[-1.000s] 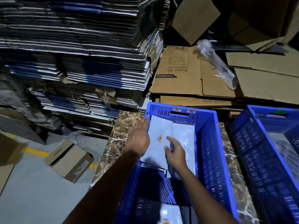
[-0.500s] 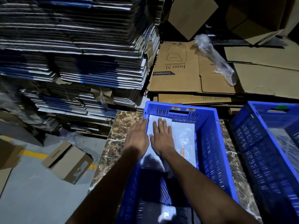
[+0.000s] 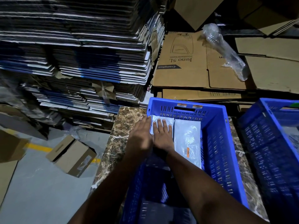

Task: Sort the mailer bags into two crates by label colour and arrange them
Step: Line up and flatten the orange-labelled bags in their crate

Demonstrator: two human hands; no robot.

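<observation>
At the far left, a small cardboard box lies tilted on the grey floor, next to a yellow floor line. Above and behind it rises a tall stack of flattened cartons, dark with white and blue edges. A marble-patterned table begins just right of the box and carries the crates.

The left hand reaches over the near crate's left wall, fingers straight and relaxed, grasping nothing; it is motion-blurred, so whether its fingertips touch the bag or the wall is hard to say. Just beside it, the right hand lies flat with fingers spread and straight, pressing on a white mailer bag at the far left of the crate floor. This bag's label is hidden under the hands.

The blue crate holds a second mailer bag lying flat right beside the first, their long edges touching or nearly so; an orange label shows near its closer end. Two orange stickers sit on the crate's far rim.

Behind the crate lie flattened brown cartons, one printed "Juno 5L", with a roll of bubble wrap resting across them. At the far right, a second blue crate stands apart from the first, with a green sticker on its far rim.
</observation>
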